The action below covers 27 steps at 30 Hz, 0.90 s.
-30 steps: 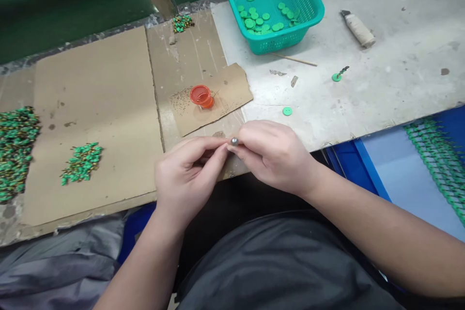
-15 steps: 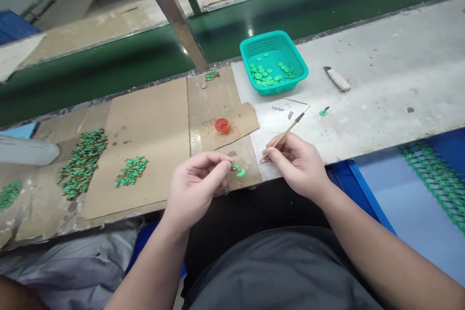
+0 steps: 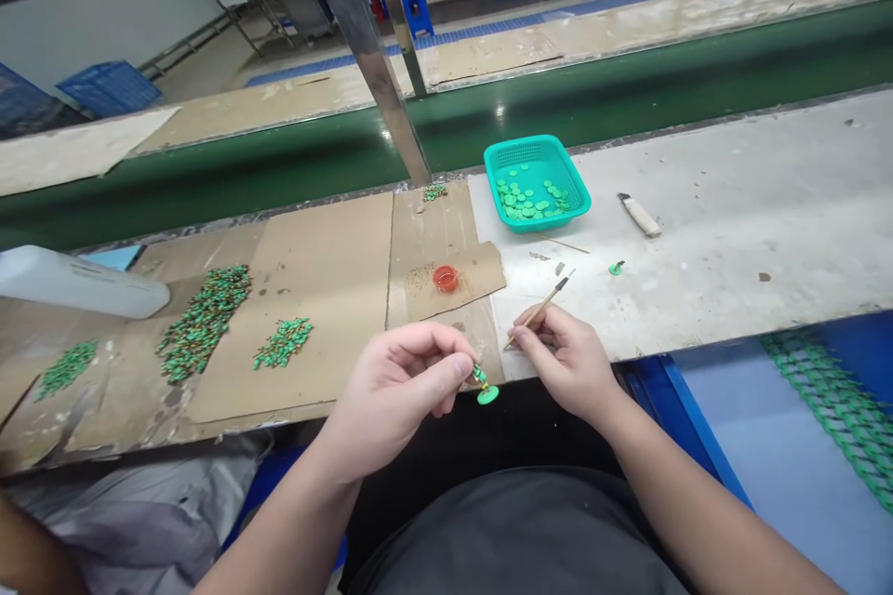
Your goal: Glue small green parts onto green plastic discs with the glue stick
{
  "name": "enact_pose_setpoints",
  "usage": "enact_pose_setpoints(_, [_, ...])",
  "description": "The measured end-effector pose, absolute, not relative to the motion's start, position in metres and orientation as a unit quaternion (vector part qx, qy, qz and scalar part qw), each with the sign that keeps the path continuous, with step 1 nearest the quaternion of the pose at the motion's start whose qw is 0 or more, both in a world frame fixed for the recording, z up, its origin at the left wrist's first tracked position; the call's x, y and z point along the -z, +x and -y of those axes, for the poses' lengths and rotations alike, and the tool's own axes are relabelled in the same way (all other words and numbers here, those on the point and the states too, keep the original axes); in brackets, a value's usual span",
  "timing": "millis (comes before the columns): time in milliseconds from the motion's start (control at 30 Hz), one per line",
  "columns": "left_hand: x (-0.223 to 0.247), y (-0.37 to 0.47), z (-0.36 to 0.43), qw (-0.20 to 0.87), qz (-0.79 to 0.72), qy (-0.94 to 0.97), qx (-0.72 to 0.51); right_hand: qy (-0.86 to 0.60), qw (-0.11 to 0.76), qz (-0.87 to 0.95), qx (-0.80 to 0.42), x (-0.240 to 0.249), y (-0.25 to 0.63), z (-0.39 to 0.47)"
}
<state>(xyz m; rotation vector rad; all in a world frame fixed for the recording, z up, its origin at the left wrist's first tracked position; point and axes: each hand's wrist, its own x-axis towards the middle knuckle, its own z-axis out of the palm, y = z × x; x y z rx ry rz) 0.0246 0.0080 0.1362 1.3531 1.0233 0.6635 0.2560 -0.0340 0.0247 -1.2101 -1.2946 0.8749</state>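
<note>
My left hand point(image 3: 411, 376) pinches a tiny green figurine point(image 3: 483, 381) between thumb and fingertips. Its round green base hangs tilted at the lower right, just off the table's front edge. Slim and wooden-handled, a fine-tipped paintbrush point(image 3: 544, 309) sits in the closed fingers of my right hand point(image 3: 565, 358), its dark tip pointing up and away from the figurine. Beyond my hands, a small orange-red cup point(image 3: 445, 278) rests on a scrap of cardboard point(image 3: 481, 271). Another small figurine on a green base point(image 3: 615, 269) stands on the table to the right.
A turquoise basket point(image 3: 579, 204) holds loose green discs. Piles of small green pieces point(image 3: 206, 321) lie on cardboard point(image 3: 335, 270) at left, beside a white container point(image 3: 84, 284). A wrapped-handle knife point(image 3: 638, 215) and a thin stick point(image 3: 565, 244) lie at right. Green figurines in rows point(image 3: 830, 409) are below right.
The view has tilted upward, showing more of the room. My left hand has brought the figurine nearer to me and past the table edge. The paintbrush is still in my right hand.
</note>
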Motion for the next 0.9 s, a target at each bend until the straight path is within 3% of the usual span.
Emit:
enact_pose_setpoints(333, [-0.142, 0.04, -0.02, 0.594, -0.434, 0.621, -0.271, -0.509, 0.577, 0.527, -0.361, -0.027, 0.253, 0.038])
enact_pose_setpoints(533, [-0.122, 0.103, -0.067, 0.359, -0.368, 0.797, -0.315, -0.563, 0.614, 0.481, -0.273, -0.03, 0.276, 0.083])
enact_pose_setpoints(733, [-0.083, 0.23, -0.113, 0.284, -0.285, 0.871, -0.282, -0.6, 0.629, 0.433, -0.237, -0.029, 0.303, 0.12])
enact_pose_setpoints(900, [-0.065, 0.274, -0.125, 0.227, -0.277, 0.908, -0.218, -0.611, 0.629, 0.419, -0.234, -0.028, 0.312, 0.131])
